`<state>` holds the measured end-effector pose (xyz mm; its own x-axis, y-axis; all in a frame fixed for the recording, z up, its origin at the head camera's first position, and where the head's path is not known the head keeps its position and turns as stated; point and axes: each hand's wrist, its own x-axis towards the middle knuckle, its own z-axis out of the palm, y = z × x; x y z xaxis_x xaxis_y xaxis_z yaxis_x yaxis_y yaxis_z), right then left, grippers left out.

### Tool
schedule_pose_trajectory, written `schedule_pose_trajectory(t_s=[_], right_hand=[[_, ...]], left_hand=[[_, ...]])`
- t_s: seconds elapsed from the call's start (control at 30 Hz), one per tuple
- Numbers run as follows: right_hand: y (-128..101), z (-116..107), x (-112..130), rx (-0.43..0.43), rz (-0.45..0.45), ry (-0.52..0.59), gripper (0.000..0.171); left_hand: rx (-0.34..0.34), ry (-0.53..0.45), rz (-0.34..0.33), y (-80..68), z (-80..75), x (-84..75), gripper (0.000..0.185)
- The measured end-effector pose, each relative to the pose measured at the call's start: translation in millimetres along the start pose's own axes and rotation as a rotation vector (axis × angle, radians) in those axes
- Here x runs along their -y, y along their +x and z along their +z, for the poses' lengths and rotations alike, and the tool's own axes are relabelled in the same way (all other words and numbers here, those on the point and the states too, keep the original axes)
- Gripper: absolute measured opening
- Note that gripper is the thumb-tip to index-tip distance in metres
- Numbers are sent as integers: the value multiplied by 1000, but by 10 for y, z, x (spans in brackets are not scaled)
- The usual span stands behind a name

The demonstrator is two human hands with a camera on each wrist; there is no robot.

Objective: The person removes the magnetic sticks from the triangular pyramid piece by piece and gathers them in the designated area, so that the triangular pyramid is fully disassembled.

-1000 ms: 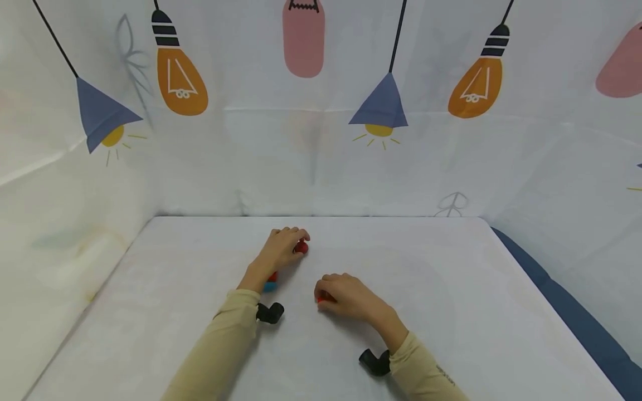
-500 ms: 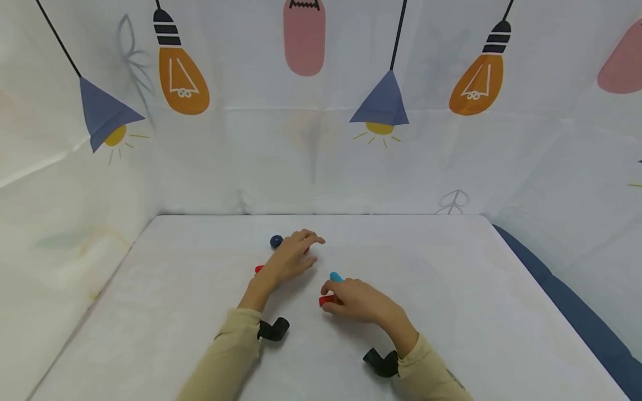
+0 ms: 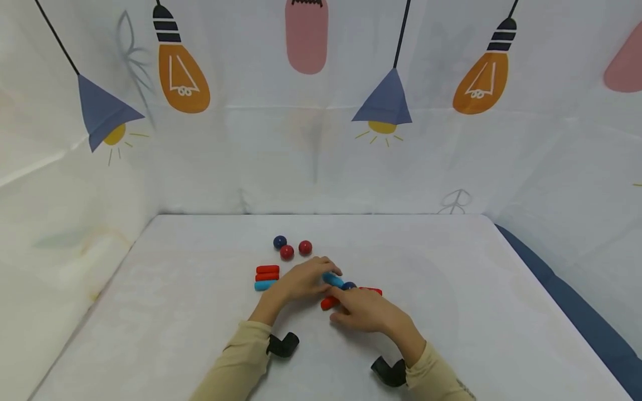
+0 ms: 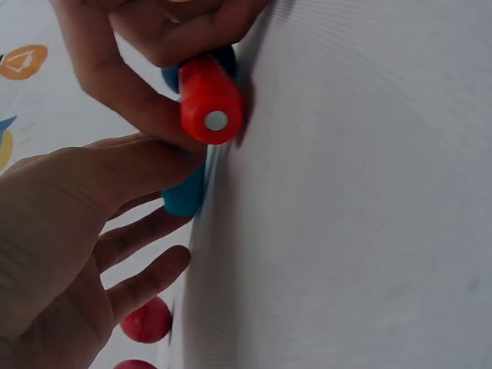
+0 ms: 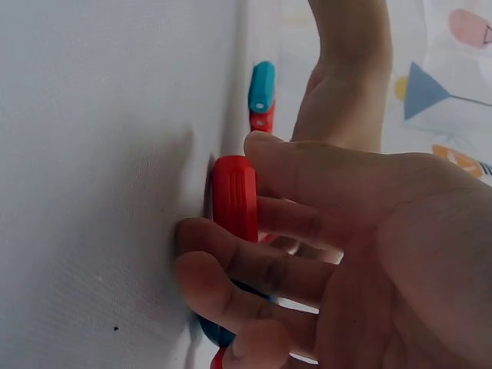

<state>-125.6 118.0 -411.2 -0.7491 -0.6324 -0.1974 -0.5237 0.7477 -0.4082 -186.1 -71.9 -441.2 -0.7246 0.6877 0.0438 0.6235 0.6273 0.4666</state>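
My left hand [image 3: 307, 277] reaches across to the right hand and pinches a light blue magnetic rod [image 3: 333, 279] between thumb and fingers. A dark blue ball [image 3: 349, 285] sits at that rod's near end. My right hand [image 3: 368, 312] holds a red magnetic rod [image 3: 329, 303] with thumb and fingers; its silver end disc [image 4: 216, 121] faces the left wrist camera. Another red rod [image 3: 371, 291] shows behind the right hand's knuckles. In the right wrist view, the dark blue ball [image 5: 217, 329] is partly hidden behind the curled fingers.
Left of the hands lie two red rods [image 3: 267, 273] and a light blue rod [image 3: 264, 285], side by side. Farther back are a dark blue ball [image 3: 280, 242] and two red balls [image 3: 287, 252]. A printed cloth [image 3: 316, 156] hangs behind the white table [image 3: 200, 312].
My left hand has come from the red balls toward the right hand and taken hold of the light blue rod. The balls and rods at left are now uncovered. My right hand has shifted slightly.
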Motion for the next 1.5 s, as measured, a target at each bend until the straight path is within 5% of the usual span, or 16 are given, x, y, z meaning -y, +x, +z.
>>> schedule_pose_trajectory(t_s=[0.37,0.93,1.03,1.27,1.5], right_hand=[[-37,-74,-104,44,-4,99,31],[-154,-286,-388,58,34,162,16],[-139,-286,-425,12,30,168,15],[25,-155,-404,-247,-10,77,20],[117,-11,-346,-282,57,61,29]], left_hand=[[-44,18,-87,-9,32,20,24],[16,-24,-118,-144,-89,30,25],[24,-20,-117,-158,-98,17,25],[27,-24,-106,-148,-87,-9,27],[85,-25,-80,-173,-112,-14,25]])
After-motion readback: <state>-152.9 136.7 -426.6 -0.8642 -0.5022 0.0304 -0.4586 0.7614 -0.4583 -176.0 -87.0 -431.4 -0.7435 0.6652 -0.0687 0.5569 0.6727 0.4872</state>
